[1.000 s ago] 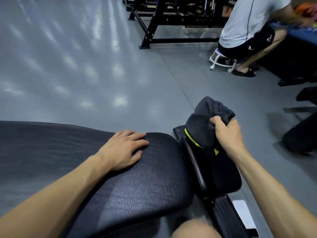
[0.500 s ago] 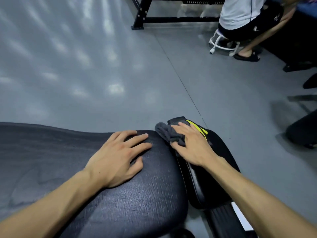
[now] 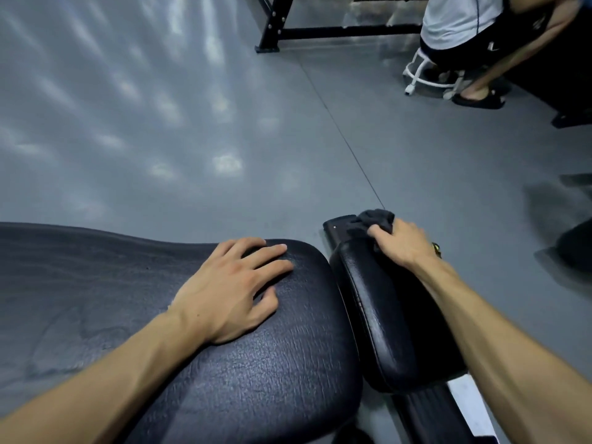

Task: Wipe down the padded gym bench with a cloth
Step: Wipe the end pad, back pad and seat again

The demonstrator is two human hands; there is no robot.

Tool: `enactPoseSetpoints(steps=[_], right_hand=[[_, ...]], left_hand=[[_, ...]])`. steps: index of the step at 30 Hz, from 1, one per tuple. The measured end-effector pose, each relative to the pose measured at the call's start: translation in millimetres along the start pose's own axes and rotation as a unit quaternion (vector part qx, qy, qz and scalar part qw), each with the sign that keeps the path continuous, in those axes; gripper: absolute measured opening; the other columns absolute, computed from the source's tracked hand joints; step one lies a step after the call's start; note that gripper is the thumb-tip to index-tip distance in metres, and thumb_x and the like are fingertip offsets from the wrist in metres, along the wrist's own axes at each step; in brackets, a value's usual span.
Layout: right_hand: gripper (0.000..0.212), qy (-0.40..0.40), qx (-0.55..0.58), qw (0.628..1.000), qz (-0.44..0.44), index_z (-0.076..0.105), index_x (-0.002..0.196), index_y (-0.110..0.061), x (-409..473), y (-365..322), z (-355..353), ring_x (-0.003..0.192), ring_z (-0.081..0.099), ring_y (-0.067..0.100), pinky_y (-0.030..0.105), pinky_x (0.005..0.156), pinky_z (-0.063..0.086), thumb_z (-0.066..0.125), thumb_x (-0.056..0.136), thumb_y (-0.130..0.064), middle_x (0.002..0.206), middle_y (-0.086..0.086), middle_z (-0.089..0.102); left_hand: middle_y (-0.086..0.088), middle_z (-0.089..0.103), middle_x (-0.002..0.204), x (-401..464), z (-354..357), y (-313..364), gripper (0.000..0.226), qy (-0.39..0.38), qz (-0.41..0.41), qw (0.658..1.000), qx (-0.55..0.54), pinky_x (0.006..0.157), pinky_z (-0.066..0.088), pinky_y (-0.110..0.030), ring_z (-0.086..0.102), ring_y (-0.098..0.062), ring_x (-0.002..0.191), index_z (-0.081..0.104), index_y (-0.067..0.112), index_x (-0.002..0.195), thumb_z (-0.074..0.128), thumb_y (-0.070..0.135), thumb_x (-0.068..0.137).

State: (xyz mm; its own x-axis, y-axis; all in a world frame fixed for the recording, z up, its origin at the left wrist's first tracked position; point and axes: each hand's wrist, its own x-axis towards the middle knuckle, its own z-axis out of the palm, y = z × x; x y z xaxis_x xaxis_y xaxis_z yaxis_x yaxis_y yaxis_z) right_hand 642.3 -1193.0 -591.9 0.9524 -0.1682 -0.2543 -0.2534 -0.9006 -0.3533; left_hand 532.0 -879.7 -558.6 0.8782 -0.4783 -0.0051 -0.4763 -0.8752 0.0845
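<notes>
Now the cloth (image 3: 373, 221) bunches just ahead of the right hand (image 3: 402, 243) grip.

Grained glossy vinyl bench pad (image 3: 256, 363), soft cloth (image 3: 374, 219)

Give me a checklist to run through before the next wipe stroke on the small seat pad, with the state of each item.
1. Cloth in hand: ok. The right hand grips the bunched dark cloth.
2. Cloth on the padding: ok. It sits at the far end of the seat pad.
3. Bench braced: ok. The left hand rests flat on the large back pad.
4. Stroke path along the seat pad: ok, only the right forearm lies over it.
5. Seat pad already clean: cannot tell.
6. Seated person clear of the bench: ok, far across the floor.
</notes>
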Motion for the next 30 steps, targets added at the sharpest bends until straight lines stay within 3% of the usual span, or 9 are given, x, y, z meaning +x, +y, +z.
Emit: enactPoseSetpoints(steps=[4,8,13,17,21,26,30], right_hand=[[0.046,0.069,-0.01,0.992,-0.102,0.07,0.086,-0.004,-24.4,-22.1,17.8,0.096,0.065,0.039,0.041,0.079,0.049,0.055,0.09,-0.048,0.096,0.023,0.071],[0.04,0.064,0.028,0.984,-0.164,0.065,0.079,-0.012,-29.1,-11.8,15.0,0.091,0.066,0.033,0.038,0.075,0.05,0.053,0.084,-0.05,0.088,0.013,0.072],[0.042,-0.013,-0.055,0.996,-0.075,0.063,0.089,-0.017,7.3,-24.4,9.1,0.095,0.061,0.037,0.039,0.075,0.045,0.044,0.086,-0.054,0.101,0.018,0.069],[0.048,-0.05,-0.014,0.999,-0.015,0.062,0.088,-0.02,18.4,-13.5,2.4,0.089,0.059,0.035,0.041,0.08,0.05,0.037,0.075,-0.059,0.096,0.012,0.067],[0.061,-0.028,0.053,0.997,0.048,0.064,0.095,-0.019,16.1,6.9,-2.4,0.093,0.059,0.035,0.04,0.079,0.047,0.028,0.068,-0.06,0.102,0.013,0.069],[0.046,0.03,0.142,0.983,0.116,0.063,0.115,-0.009,-9.6,45.4,-2.8,0.114,0.059,0.04,0.037,0.085,0.042,0.042,0.096,-0.045,0.121,0.023,0.065],[0.041,0.045,0.271,0.948,0.161,0.064,0.106,-0.012,-54.5,91.4,4.6,0.099,0.062,0.032,0.037,0.084,0.044,0.045,0.09,-0.045,0.108,0.016,0.067]], left_hand=[[0.016,0.047,0.153,1.8,0.0,2.8,0.046,-0.002,0.0,1.0,0.01,0.113,0.033,-0.039,0.045,-0.019,0.134,0.055,0.04,0.135,0.044,0.043,0.09],[0.016,0.047,0.153,3.4,2.5,3.4,0.045,0.001,0.003,1.0,0.014,0.111,0.034,-0.039,0.046,-0.019,0.134,0.055,0.038,0.134,0.046,0.042,0.09],[0.018,0.046,0.153,6.1,2.6,0.8,0.045,-0.002,0.005,1.0,0.005,0.112,0.033,-0.039,0.044,-0.017,0.136,0.055,0.039,0.134,0.044,0.043,0.09],[0.019,0.048,0.151,6.5,3.1,0.5,0.044,0.001,0.006,1.0,-0.004,0.111,0.034,-0.039,0.045,-0.017,0.134,0.056,0.039,0.132,0.044,0.042,0.09],[0.02,0.048,0.151,5.4,2.4,0.6,0.043,0.006,0.005,1.0,-0.004,0.112,0.033,-0.038,0.043,-0.016,0.135,0.056,0.04,0.131,0.043,0.042,0.09],[0.02,0.048,0.15,4.4,1.8,1.0,0.042,0.008,0.001,1.0,0.001,0.112,0.03,-0.035,0.043,-0.015,0.134,0.056,0.041,0.13,0.041,0.043,0.09],[0.02,0.049,0.15,3.1,1.9,2.2,0.043,0.012,-0.003,1.0,0.005,0.112,0.032,-0.036,0.044,-0.015,0.133,0.056,0.041,0.129,0.04,0.043,0.089]])
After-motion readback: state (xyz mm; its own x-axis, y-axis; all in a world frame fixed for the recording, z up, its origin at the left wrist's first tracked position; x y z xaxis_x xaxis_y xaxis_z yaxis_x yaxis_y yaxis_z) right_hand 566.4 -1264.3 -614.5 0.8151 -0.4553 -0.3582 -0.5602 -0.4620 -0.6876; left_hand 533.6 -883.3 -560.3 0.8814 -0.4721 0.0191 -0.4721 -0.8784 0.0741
